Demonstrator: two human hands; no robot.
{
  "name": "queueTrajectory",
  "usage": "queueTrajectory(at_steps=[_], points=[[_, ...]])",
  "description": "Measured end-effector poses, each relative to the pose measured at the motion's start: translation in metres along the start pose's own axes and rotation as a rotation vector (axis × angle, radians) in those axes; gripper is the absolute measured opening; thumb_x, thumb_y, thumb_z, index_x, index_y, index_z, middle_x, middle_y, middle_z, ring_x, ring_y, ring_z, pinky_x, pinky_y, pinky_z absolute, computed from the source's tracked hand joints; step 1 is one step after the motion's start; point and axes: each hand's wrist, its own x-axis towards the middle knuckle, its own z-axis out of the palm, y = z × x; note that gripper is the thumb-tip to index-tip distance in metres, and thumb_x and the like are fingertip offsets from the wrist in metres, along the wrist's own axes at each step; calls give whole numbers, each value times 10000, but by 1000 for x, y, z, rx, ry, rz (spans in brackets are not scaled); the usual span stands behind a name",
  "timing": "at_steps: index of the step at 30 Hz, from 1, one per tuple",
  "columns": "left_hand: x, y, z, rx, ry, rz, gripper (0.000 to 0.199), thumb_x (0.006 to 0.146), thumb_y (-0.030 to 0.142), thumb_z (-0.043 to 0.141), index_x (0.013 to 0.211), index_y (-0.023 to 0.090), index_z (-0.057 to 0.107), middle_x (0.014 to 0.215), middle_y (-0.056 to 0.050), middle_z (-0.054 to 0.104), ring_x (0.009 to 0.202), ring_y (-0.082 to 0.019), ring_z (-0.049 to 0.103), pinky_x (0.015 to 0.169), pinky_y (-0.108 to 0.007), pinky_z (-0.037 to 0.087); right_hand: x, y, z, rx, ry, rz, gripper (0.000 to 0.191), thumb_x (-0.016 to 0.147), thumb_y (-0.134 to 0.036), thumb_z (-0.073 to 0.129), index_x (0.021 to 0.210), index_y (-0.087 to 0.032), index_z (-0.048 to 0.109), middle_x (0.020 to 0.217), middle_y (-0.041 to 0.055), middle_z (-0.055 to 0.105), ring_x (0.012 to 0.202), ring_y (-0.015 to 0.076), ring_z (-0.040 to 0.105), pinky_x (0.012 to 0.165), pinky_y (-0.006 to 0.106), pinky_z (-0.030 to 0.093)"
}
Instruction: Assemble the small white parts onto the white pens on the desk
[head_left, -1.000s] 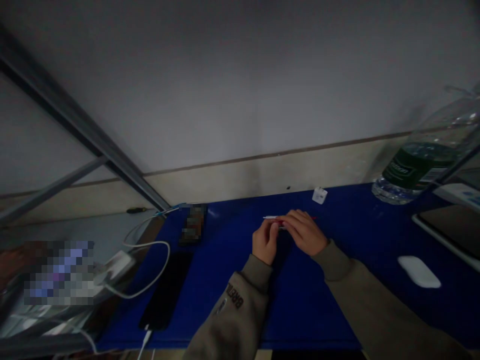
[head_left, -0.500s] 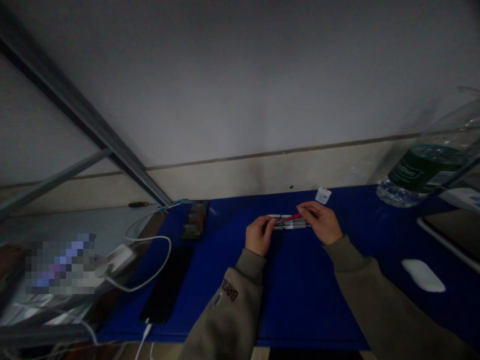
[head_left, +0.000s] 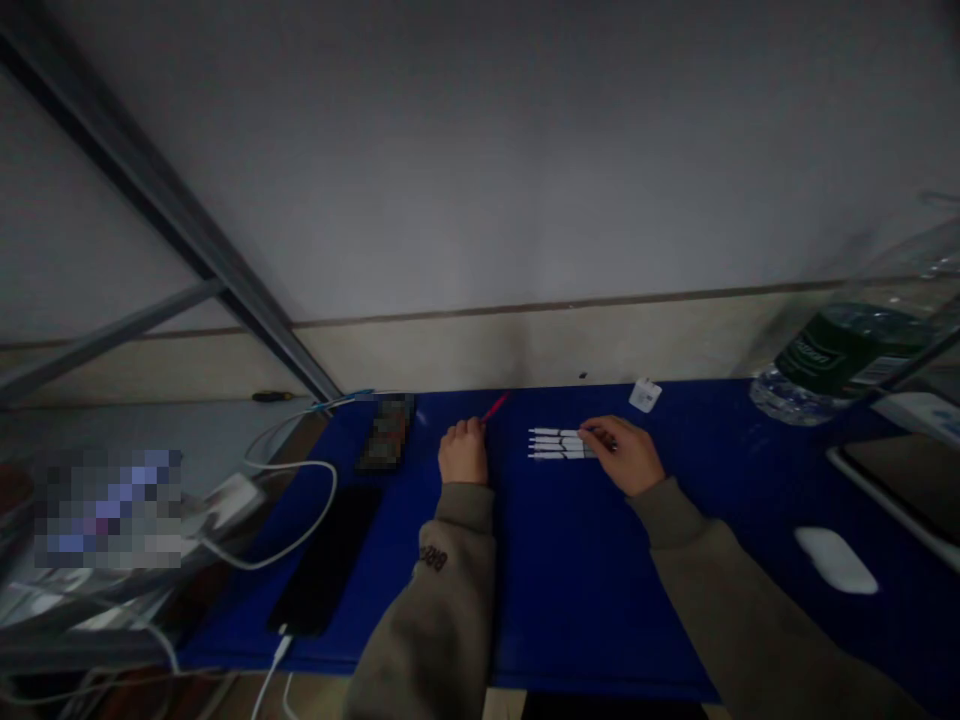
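Several white pens (head_left: pixel 555 443) lie side by side on the blue tabletop (head_left: pixel 555 600), their tips pointing left. My right hand (head_left: pixel 622 455) is at their right end, its thumb and fingers pinched at the pens; the ends under the fingers are hidden. Left of the pens, my left hand (head_left: pixel 463 452) is closed around the lower end of a pink-red pen (head_left: pixel 496 407), which sticks out up and to the right.
A black phone (head_left: pixel 326 565) with a white cable lies at the left, another dark device (head_left: pixel 386 433) behind it. At the right are a large bottle (head_left: pixel 817 360), a white case (head_left: pixel 836 560) and a tablet (head_left: pixel 907 480). A white charger (head_left: pixel 645 395) sits near the wall.
My left hand has moved left, away from the white pens, with the pink-red pen. My right hand has let go of that pen and shifted slightly left and down onto the white pens.
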Motion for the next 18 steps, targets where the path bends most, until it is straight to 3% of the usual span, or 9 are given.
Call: queueTrajectory(at_steps=[3,6,13,18], points=[[1,-11,0,79,-18,-98,278,909,312,383,913,203,639,883,-88,574,853,-201,504,720,-312,395,-2,3,2,-220,-120,-161,149,826,-339,563,797,-231,662,778,60,594,770,213,529,718,361,429],[-3,-9,-1,85,-18,-114,310,894,339,400,851,179,662,908,-117,562,866,-231,501,700,-338,395,-3,4,4,-297,-207,-249,126,834,-305,558,812,-232,658,838,67,582,819,216,518,743,363,441],[-7,0,-1,44,-32,-138,323,881,382,412,858,178,662,901,-123,560,847,-250,513,647,-337,414,-4,5,5,-374,-266,-287,68,822,-259,574,797,-231,630,836,58,588,821,216,514,730,361,445],[-7,2,-1,26,67,-107,308,877,421,419,936,205,631,886,-108,563,843,-245,499,647,-326,419,-4,9,5,-382,-329,-299,61,824,-259,576,858,-235,621,848,54,599,812,213,505,744,366,439]])
